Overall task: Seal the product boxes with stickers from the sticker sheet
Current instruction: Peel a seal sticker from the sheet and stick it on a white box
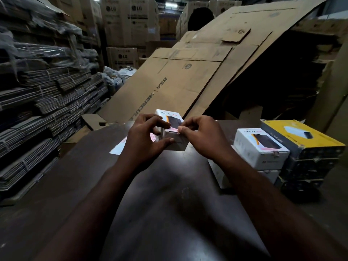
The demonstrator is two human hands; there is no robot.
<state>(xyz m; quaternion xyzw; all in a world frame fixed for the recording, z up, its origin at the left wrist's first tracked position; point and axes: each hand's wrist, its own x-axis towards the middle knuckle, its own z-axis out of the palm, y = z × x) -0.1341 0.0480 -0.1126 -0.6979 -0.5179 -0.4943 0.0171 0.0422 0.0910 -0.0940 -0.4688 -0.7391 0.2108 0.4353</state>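
left hand (143, 137) grips white product box (167, 114) | right hand (202, 137) pinches pink sticker (171, 130)

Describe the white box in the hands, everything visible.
The white box looks like cardboard, printed HALLEY with a dark device pictured on top. Its short end faces the camera, above the dark table. The left hand grips its left side; the right hand pinches a pink sticker on its near top edge.

You are working over a dark table (169, 185) that is carrying a sticker sheet (117, 148), lying flat beneath and left of your left fingers (160, 123), while stacked white boxes (259, 147) and yellow-topped boxes (305, 140) are sitting right of your right fingers (188, 127)
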